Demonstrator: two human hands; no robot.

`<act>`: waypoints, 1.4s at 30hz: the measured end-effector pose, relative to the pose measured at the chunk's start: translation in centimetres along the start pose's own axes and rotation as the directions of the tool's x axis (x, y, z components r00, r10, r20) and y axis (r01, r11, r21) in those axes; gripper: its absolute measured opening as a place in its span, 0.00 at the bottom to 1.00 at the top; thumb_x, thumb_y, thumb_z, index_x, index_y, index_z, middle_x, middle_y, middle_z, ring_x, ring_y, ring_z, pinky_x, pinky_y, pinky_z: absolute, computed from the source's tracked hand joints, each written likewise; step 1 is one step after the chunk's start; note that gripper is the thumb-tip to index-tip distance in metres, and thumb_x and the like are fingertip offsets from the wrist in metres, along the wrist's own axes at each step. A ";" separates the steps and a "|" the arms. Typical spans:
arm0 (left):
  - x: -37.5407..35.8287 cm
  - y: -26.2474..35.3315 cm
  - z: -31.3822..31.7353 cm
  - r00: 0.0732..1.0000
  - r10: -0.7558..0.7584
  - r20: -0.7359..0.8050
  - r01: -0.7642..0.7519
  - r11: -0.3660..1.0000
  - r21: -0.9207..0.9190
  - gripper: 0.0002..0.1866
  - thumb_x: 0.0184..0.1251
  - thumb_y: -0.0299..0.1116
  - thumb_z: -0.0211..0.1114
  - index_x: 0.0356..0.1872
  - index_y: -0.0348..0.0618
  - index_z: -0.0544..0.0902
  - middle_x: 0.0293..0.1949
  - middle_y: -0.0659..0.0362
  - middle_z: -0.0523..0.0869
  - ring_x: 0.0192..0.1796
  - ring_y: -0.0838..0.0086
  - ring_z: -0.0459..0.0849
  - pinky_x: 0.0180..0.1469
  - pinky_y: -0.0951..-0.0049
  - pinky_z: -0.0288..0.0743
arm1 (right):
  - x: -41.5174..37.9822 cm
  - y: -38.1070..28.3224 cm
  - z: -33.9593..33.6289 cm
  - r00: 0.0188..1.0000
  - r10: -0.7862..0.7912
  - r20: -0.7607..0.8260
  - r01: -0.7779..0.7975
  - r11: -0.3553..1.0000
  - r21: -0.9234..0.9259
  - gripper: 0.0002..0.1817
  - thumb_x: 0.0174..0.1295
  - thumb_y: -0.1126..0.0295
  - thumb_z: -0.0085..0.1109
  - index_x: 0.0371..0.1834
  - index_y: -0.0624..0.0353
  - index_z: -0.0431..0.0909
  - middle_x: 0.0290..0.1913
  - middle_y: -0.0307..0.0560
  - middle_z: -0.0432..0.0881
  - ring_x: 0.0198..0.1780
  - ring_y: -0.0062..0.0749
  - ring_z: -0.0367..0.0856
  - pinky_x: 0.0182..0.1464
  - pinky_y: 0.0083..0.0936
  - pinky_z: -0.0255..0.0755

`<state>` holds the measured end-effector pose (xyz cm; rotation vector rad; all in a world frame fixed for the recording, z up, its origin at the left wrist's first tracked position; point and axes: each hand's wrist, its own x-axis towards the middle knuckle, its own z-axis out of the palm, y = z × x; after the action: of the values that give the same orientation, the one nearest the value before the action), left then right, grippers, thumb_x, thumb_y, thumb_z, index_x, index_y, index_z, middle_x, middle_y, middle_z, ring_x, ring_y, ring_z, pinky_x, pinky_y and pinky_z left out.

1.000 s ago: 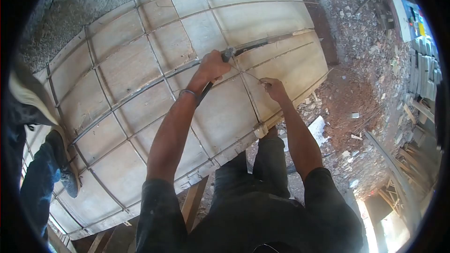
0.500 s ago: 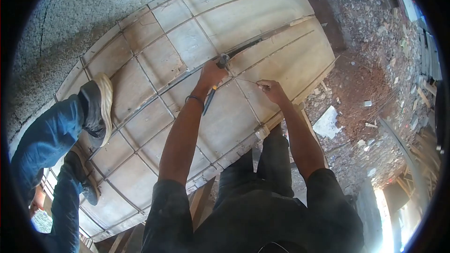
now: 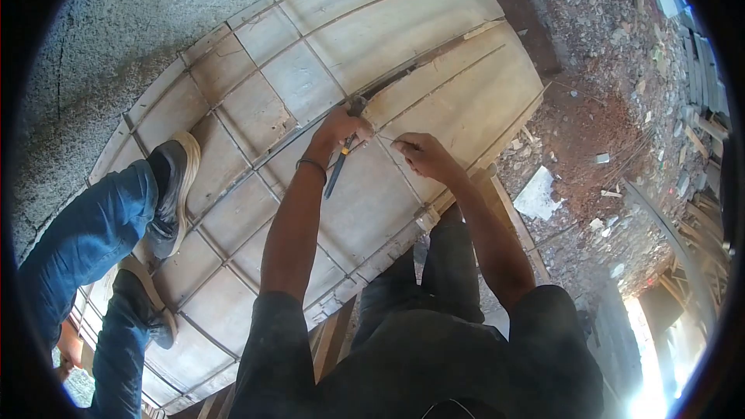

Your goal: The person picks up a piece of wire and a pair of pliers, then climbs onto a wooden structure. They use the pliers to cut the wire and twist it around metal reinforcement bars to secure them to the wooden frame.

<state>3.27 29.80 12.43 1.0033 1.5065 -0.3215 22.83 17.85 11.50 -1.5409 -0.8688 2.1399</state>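
Note:
My left hand (image 3: 339, 127) is closed around a pair of pincers; the dark head shows above the fist, and a dark handle (image 3: 335, 174) with a yellow band sticks out below. It rests over a crossing of thin steel bars on the board deck (image 3: 372, 194). To the right, my right hand (image 3: 423, 157) is closed in a pinch on a thin wire, a short way from the left hand. The wire is barely visible now, and the fingers hide its end. A long dark gap (image 3: 400, 77) in the boards runs up and right from the pincers.
At the left, another person's shoe (image 3: 172, 194) and jeans (image 3: 101, 217) are on the bar grid. A rough concrete wall (image 3: 155, 23) borders the deck's upper left. Rubble and red soil (image 3: 594, 140) lie at the right, with a pale slab piece (image 3: 539, 195) and scrap wood (image 3: 702, 237).
My right hand has moved left, closer to the left hand. The pincers' handle now hangs lower and more visibly below my left fist. The view has shifted slightly.

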 end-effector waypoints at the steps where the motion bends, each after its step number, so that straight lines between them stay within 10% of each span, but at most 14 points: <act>1: 0.0 0.1 0.0 0.998 0.035 -0.043 -0.034 0.999 0.022 0.07 0.42 0.26 0.70 0.24 0.34 0.84 0.23 0.54 0.86 0.20 0.73 0.80 0.18 0.78 0.62 | 0.4 -0.1 0.4 1.000 -0.003 0.000 0.003 1.000 0.001 0.12 0.70 0.66 0.52 0.43 0.63 0.81 0.18 0.36 0.70 0.19 0.17 0.68 0.22 0.21 0.63; 7: -0.1 0.1 0.2 0.999 0.034 0.001 -0.033 0.993 -0.114 0.09 0.46 0.27 0.71 0.29 0.36 0.83 0.25 0.54 0.86 0.21 0.75 0.82 0.16 0.79 0.62 | 1.3 -1.9 4.5 0.914 -0.348 -0.208 0.258 0.896 -0.362 0.14 0.71 0.65 0.48 0.39 0.65 0.79 0.21 0.40 0.76 0.20 0.22 0.73 0.26 0.26 0.68; 9: -0.2 0.4 -0.2 0.999 0.005 0.048 0.000 0.993 -0.117 0.10 0.48 0.29 0.72 0.31 0.37 0.83 0.26 0.55 0.86 0.21 0.75 0.83 0.16 0.79 0.63 | 1.5 -3.4 4.8 0.960 -0.116 -0.257 0.088 0.989 -0.117 0.13 0.67 0.67 0.47 0.34 0.66 0.76 0.26 0.55 0.80 0.27 0.43 0.80 0.36 0.38 0.74; 15: 0.4 -0.1 -0.7 0.983 -0.059 0.174 0.077 0.992 -0.098 0.14 0.50 0.42 0.73 0.31 0.42 0.87 0.27 0.59 0.88 0.26 0.79 0.82 0.22 0.75 0.61 | 1.8 -2.4 1.5 0.979 0.018 -0.204 0.058 0.930 0.363 0.12 0.67 0.70 0.50 0.40 0.69 0.80 0.21 0.40 0.71 0.20 0.23 0.73 0.18 0.22 0.65; 22: 3.1 -3.5 0.2 0.981 0.195 0.010 -0.190 0.963 -0.189 0.15 0.47 0.32 0.75 0.36 0.35 0.85 0.29 0.56 0.87 0.31 0.71 0.86 0.30 0.71 0.71 | 2.1 -5.0 1.4 0.973 0.192 -0.131 -0.102 0.858 0.503 0.13 0.63 0.72 0.55 0.44 0.71 0.79 0.26 0.40 0.71 0.25 0.24 0.75 0.28 0.25 0.79; 29: 1.4 -1.8 -0.5 0.990 0.139 0.031 -0.132 0.976 -0.174 0.18 0.44 0.28 0.73 0.38 0.32 0.83 0.35 0.53 0.87 0.35 0.70 0.88 0.41 0.72 0.77 | 3.4 -5.3 1.0 0.967 0.211 -0.142 -0.100 0.829 0.550 0.11 0.62 0.72 0.56 0.39 0.72 0.80 0.27 0.41 0.73 0.26 0.25 0.75 0.29 0.27 0.81; 32: 0.7 -1.4 -0.7 0.986 0.137 0.092 -0.121 0.979 -0.161 0.23 0.44 0.35 0.73 0.44 0.34 0.82 0.35 0.57 0.88 0.38 0.71 0.83 0.47 0.70 0.73 | 4.7 -5.4 1.4 0.957 0.201 -0.210 -0.085 0.884 0.459 0.11 0.60 0.72 0.57 0.37 0.73 0.80 0.27 0.42 0.74 0.26 0.25 0.75 0.28 0.28 0.79; 34: 1.1 -1.2 -1.2 0.969 0.165 0.183 -0.148 0.984 -0.102 0.25 0.45 0.34 0.73 0.47 0.35 0.80 0.37 0.55 0.87 0.40 0.70 0.84 0.49 0.70 0.73 | 5.8 -5.6 2.9 0.987 -0.127 -0.099 0.113 0.984 -0.139 0.12 0.59 0.73 0.55 0.40 0.75 0.78 0.28 0.48 0.76 0.28 0.34 0.79 0.31 0.34 0.79; 37: 5.7 -6.3 -1.1 0.958 0.284 0.048 -0.286 0.957 0.047 0.24 0.49 0.33 0.72 0.49 0.34 0.79 0.37 0.53 0.87 0.40 0.68 0.85 0.50 0.69 0.73 | 5.2 -4.3 7.9 0.847 -0.476 -0.238 0.177 0.674 -0.717 0.17 0.57 0.76 0.51 0.47 0.77 0.74 0.32 0.61 0.78 0.36 0.54 0.82 0.39 0.44 0.76; 42: 2.3 -2.3 -2.3 0.965 0.166 0.202 -0.138 0.980 -0.144 0.24 0.49 0.30 0.71 0.49 0.33 0.78 0.34 0.52 0.87 0.38 0.68 0.85 0.48 0.70 0.75 | 1.0 -4.3 9.9 0.881 -0.393 -0.262 0.197 0.809 -0.553 0.19 0.55 0.78 0.50 0.52 0.75 0.72 0.44 0.71 0.76 0.41 0.63 0.79 0.43 0.47 0.73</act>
<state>0.34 31.01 10.04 0.9441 1.2330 -0.2120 12.91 18.94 15.77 -1.8128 -1.5101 1.3843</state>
